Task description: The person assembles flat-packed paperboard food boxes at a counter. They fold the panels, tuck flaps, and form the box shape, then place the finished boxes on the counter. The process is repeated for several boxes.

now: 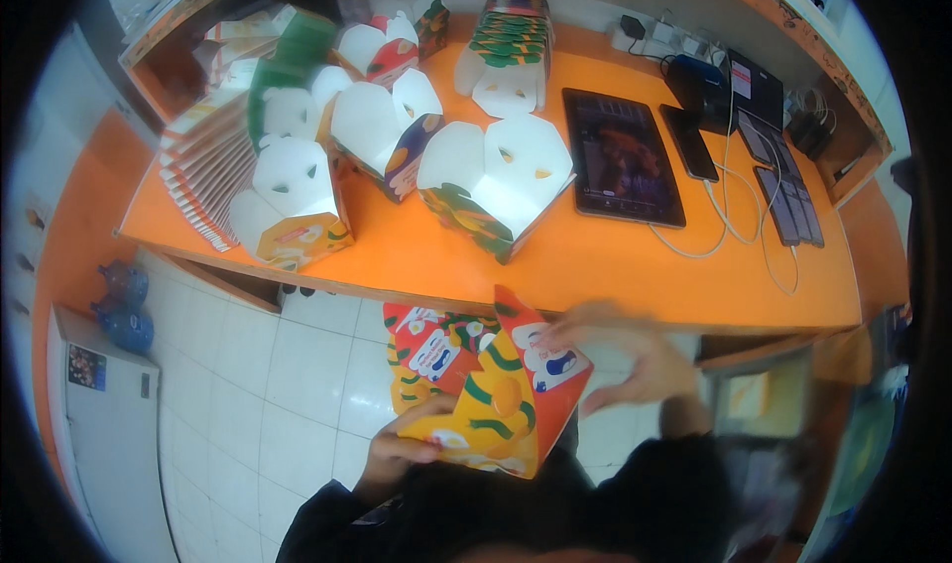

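Note:
In front of my body, below the table's front edge, my left hand grips the lower left side of a red and yellow paper food box. The box is partly folded, with its yellow and red panels standing at an angle. More printed red and yellow card shows behind it; whether it is the same piece I cannot tell. Beside the box's red right panel is my right hand, somewhat blurred, thumb and fingers spread. Its fingertips are close to the panel; contact is unclear.
On the orange table several opened white-lined food boxes stand at the left and middle. Stacks of flat cartons lie behind them. A tablet, a phone and white cables are at the right. Water bottles stand at far left.

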Available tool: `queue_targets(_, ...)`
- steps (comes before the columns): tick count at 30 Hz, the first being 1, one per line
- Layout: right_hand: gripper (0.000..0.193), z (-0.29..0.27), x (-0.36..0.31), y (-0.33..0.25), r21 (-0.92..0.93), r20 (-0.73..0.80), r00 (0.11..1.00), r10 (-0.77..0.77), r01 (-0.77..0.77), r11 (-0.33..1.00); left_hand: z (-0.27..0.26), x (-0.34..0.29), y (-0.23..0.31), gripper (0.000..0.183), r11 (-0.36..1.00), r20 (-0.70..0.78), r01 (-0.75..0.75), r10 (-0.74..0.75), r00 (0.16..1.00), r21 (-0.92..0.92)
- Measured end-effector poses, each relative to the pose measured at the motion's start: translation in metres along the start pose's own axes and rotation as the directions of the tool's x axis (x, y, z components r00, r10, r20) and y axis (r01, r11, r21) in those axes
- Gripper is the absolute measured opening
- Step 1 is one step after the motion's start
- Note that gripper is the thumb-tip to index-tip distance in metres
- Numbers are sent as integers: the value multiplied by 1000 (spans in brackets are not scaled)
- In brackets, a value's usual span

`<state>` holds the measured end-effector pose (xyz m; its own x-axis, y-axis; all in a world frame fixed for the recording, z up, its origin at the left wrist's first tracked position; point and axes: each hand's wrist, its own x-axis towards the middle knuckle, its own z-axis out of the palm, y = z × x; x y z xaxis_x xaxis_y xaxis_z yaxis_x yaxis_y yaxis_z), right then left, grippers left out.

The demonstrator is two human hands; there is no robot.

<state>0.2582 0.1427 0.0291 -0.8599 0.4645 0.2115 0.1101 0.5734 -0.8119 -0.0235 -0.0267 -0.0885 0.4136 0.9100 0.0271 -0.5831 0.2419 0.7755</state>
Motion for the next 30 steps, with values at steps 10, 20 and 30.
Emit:
queue_targets(10,61,76,28,28,-82,114,991,-75,85,993,36,26,11,87,974,-223,118,-74,972,192)
queue_targets(20,65,71,28,14,1,-164,978,132,-134,991,40,32,24,52,887,-296,7,147,944,462)
queue_targets(30,70,73,21,10,-173,-86,996,26,-41,984,35,37,14,36,651,-312,-23,394,865,759)
